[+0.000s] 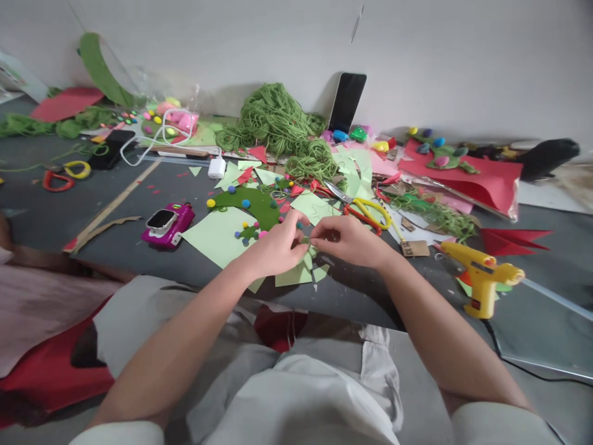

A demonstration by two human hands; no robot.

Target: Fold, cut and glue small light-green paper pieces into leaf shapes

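Left hand (pixel 278 248) and right hand (pixel 351 240), each grip clamped by fingertips on a small green piece (pixel 304 241) above near-centre pale green paper (pixel 291 276); judged light and soft, best pinched at its ends.

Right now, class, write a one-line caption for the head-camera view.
Left hand and right hand pinch a small green piece over pale green paper, glue gun nearby.
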